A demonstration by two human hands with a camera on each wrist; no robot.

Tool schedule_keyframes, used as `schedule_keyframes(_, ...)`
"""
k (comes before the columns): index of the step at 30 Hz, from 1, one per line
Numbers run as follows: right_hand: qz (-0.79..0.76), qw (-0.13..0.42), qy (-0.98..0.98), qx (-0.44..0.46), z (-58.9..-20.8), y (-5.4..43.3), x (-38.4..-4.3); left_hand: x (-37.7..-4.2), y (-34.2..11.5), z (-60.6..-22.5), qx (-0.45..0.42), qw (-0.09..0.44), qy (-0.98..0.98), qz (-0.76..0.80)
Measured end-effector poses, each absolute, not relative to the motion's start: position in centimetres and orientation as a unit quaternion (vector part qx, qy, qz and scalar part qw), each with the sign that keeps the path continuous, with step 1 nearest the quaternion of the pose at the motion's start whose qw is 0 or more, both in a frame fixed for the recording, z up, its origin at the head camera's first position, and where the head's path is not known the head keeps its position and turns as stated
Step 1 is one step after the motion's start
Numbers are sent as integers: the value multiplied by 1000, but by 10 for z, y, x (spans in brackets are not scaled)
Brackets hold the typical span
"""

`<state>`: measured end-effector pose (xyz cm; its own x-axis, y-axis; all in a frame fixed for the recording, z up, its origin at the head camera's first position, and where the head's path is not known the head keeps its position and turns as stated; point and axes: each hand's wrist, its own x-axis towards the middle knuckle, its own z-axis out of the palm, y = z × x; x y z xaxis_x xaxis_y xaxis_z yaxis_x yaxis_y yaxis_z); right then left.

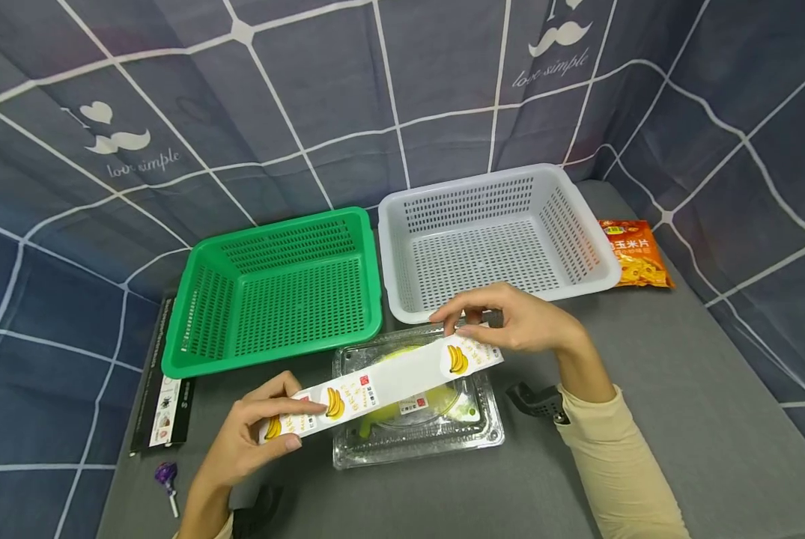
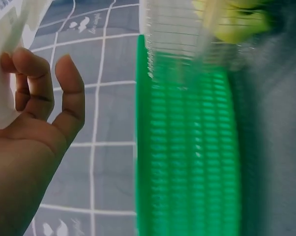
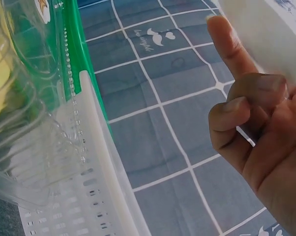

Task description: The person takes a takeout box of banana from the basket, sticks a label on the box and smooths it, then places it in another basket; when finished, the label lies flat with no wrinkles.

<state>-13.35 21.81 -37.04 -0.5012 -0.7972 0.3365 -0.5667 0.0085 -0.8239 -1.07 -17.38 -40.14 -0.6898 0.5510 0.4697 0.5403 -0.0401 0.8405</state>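
A long white strip of labels (image 1: pixel 402 380) printed with yellow bananas stretches slantwise between my two hands in the head view. My left hand (image 1: pixel 243 423) pinches its lower left end between thumb and fingers. At the upper right end, my right hand (image 1: pixel 520 318) grips the strip the same way. Beneath the strip lies a clear plastic clamshell box (image 1: pixel 418 454), with yellow-green fruit (image 1: pixel 377 421) inside and a small label (image 1: pixel 413 404) showing through the lid area. The strip hides part of the box. Both wrist views show the pale strip beside curled fingers.
A green basket (image 1: pixel 274 359) and a white basket (image 1: pixel 499 303) stand behind the box. An orange snack bag (image 1: pixel 638 254) lies at the right. At the left are a black flat box (image 1: pixel 166 404) and a purple lollipop (image 1: pixel 166 473).
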Motion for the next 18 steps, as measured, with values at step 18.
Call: schedule_keyframes(18,-535,109,691,-473,-372,219,-138,47,-190,-438,305,211,738,563)
